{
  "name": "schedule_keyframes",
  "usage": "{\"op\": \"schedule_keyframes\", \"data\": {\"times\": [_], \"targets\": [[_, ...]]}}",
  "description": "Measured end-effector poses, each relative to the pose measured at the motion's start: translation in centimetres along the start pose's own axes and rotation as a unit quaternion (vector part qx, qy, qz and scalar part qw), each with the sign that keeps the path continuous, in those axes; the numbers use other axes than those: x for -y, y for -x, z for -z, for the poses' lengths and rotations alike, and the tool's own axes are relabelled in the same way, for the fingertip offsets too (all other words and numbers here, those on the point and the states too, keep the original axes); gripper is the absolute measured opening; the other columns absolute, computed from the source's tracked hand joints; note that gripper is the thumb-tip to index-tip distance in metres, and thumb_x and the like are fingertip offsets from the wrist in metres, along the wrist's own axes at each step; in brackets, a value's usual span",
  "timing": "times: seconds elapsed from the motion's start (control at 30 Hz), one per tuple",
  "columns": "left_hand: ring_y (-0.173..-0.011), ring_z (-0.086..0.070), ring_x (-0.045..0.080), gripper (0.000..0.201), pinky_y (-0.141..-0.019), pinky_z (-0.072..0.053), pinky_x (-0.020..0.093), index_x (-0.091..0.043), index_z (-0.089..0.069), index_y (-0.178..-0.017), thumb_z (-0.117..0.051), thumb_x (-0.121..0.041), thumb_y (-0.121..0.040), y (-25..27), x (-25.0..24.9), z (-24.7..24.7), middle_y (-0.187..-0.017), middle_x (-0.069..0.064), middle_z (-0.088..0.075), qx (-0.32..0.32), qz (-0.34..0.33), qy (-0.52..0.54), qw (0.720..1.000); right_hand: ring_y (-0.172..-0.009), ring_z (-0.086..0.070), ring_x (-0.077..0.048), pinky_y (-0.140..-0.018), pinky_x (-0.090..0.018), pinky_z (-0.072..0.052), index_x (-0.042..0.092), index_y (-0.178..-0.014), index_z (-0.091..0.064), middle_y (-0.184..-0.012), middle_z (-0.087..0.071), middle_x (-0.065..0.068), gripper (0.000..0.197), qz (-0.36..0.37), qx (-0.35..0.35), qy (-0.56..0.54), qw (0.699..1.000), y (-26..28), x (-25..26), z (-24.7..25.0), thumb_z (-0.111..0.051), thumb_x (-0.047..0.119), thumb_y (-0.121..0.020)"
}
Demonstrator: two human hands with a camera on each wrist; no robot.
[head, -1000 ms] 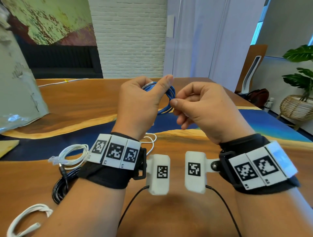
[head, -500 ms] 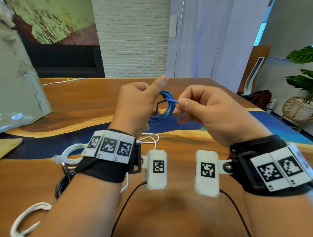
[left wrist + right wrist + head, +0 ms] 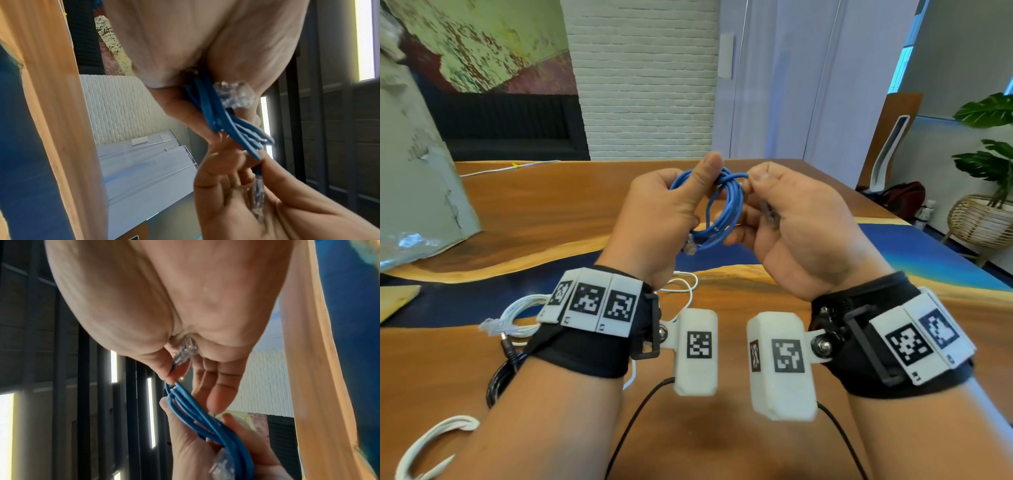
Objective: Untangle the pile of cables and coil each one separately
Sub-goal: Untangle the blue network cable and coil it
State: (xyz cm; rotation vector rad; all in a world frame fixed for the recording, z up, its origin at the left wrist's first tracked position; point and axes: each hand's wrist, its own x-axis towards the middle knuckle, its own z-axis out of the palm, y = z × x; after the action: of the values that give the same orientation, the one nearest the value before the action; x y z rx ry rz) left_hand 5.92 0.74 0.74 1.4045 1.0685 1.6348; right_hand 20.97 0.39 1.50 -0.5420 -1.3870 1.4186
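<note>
A coiled blue network cable (image 3: 726, 209) is held up above the table between both hands. My left hand (image 3: 671, 209) grips the coil, thumb up across its top; a clear plug (image 3: 690, 245) hangs below this hand. My right hand (image 3: 784, 219) pinches the cable's free end (image 3: 743, 176) at the top of the coil. The left wrist view has the bundled blue strands (image 3: 224, 120) and a clear plug (image 3: 234, 94) against my palm. The right wrist view has the other clear plug (image 3: 185, 352) under my right palm, with the strands (image 3: 205, 418) running down into my left hand.
On the wooden table (image 3: 551, 212) at the left lie a coiled white cable (image 3: 517, 315), a black cable with a barrel plug (image 3: 500, 363) and another white coil (image 3: 431, 442). A thin white cable (image 3: 685, 284) lies under my left wrist. A grey bag (image 3: 414, 171) stands far left.
My right hand has carried the cable's free end up and over to the top of the coil. The left thumb has come across the coil, and both hands sit slightly lower.
</note>
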Motion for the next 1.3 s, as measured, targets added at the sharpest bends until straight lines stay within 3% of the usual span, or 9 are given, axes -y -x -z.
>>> {"op": "schedule_keyframes", "data": {"times": [0.1, 0.27, 0.47, 0.53, 0.63, 0.73, 0.9, 1.07, 1.3], "targets": [[-0.053, -0.034, 0.017, 0.052, -0.048, -0.029, 0.026, -0.005, -0.063, -0.078, -0.072, -0.056, -0.078, 0.1, -0.1, 0.1, -0.063, 0.009, -0.049, 0.015, -0.002, 0.01, 1.0, -0.089, -0.067, -0.029, -0.088, -0.047, -0.056, 0.004, -0.097, -0.059, -0.087, -0.071, -0.012, 0.031, -0.01, -0.001, -0.013, 1.0, 0.0, -0.1, -0.1, -0.035, 0.02, -0.11], [-0.056, -0.034, 0.022, 0.066, -0.043, -0.032, 0.027, 0.018, -0.055, -0.087, -0.077, -0.044, -0.085, 0.1, -0.4, 0.0, -0.067, 0.012, -0.037, -0.015, -0.046, -0.044, 0.998, -0.057, -0.062, -0.017, -0.064, -0.04, -0.053, 0.008, -0.093, -0.055, -0.063, -0.061, -0.004, 0.032, -0.018, -0.051, 0.022, 0.998, 0.1, 0.3, -0.6, -0.035, 0.023, -0.112], [-0.055, -0.036, 0.022, 0.063, -0.046, -0.034, 0.027, 0.017, -0.055, -0.083, -0.077, -0.042, -0.088, 0.7, -0.8, -1.1, -0.065, 0.013, -0.042, -0.006, -0.071, -0.033, 0.997, -0.046, -0.06, -0.015, -0.049, -0.033, -0.046, 0.009, -0.097, -0.055, -0.055, -0.058, -0.001, 0.025, -0.003, -0.065, 0.006, 0.998, 0.0, 0.6, -0.1, -0.039, 0.022, -0.111], [-0.053, -0.036, 0.022, 0.057, -0.047, -0.033, 0.029, 0.009, -0.061, -0.079, -0.077, -0.046, -0.087, 0.5, -1.1, -1.0, -0.067, 0.014, -0.045, 0.001, -0.053, 0.011, 0.999, -0.055, -0.069, -0.021, -0.045, -0.029, -0.054, 0.009, -0.093, -0.052, -0.065, -0.067, -0.006, 0.022, 0.021, -0.023, -0.017, 0.999, 0.3, 1.1, 0.4, -0.039, 0.018, -0.109], [-0.044, -0.034, 0.014, 0.046, -0.043, -0.028, 0.025, -0.021, -0.058, -0.051, -0.07, -0.043, -0.09, 0.3, -1.7, -0.8, -0.05, 0.002, -0.038, -0.007, -0.038, 0.057, 0.998, -0.073, -0.074, -0.026, -0.064, -0.04, -0.063, 0.008, -0.09, -0.059, -0.08, -0.072, -0.011, 0.016, 0.095, -0.016, 0.016, 0.995, 0.1, 0.9, 1.1, -0.053, 0.012, -0.103], [-0.041, -0.03, 0.013, 0.053, -0.039, -0.027, 0.021, -0.024, -0.057, -0.045, -0.066, -0.038, -0.095, 0.3, -1.6, -0.6, -0.047, -0.003, -0.033, -0.014, -0.034, 0.068, 0.997, -0.069, -0.062, -0.009, -0.069, -0.028, -0.056, 0.012, -0.09, -0.074, -0.074, -0.071, 0.002, 0.006, 0.191, -0.083, 0.177, 0.962, -0.5, 0.2, 1.8, -0.07, 0.013, -0.094], [-0.04, -0.03, 0.015, 0.039, -0.037, -0.028, 0.022, -0.018, -0.057, -0.063, -0.068, -0.039, -0.094, 0.3, -1.0, -0.6, -0.053, 0.006, -0.033, -0.03, -0.029, 0.05, 0.998, -0.064, -0.064, -0.008, -0.065, -0.022, -0.053, 0.006, -0.101, -0.08, -0.078, -0.077, -0.009, 0.012, 0.194, -0.066, 0.265, 0.942, -0.4, -0.1, 2.1, -0.07, 0.006, -0.094], [-0.039, -0.036, 0.018, 0.063, -0.037, -0.033, 0.024, 0.015, -0.059, -0.095, -0.07, -0.046, -0.087, 0.6, -0.5, -0.8, -0.056, 0.012, -0.04, -0.031, -0.078, -0.007, 0.996, -0.087, -0.078, -0.03, -0.08, -0.046, -0.064, 0.003, -0.103, -0.079, -0.091, -0.08, -0.012, 0.013, 0.147, -0.048, 0.231, 0.961, -0.4, -0.1, 2.3, -0.073, 0.003, -0.092], [-0.047, -0.046, 0.022, 0.065, -0.039, -0.039, 0.026, 0.014, -0.056, -0.091, -0.073, -0.049, -0.087, 0.3, 0.4, -0.4, -0.064, 0.019, -0.05, -0.049, -0.114, -0.045, 0.991, -0.096, -0.076, -0.034, -0.079, -0.033, -0.063, 0.002, -0.101, -0.076, -0.097, -0.078, -0.021, 0.026, 0.062, -0.037, 0.105, 0.992, 0.1, -0.1, 1.2, -0.055, -0.011, -0.094]]}}
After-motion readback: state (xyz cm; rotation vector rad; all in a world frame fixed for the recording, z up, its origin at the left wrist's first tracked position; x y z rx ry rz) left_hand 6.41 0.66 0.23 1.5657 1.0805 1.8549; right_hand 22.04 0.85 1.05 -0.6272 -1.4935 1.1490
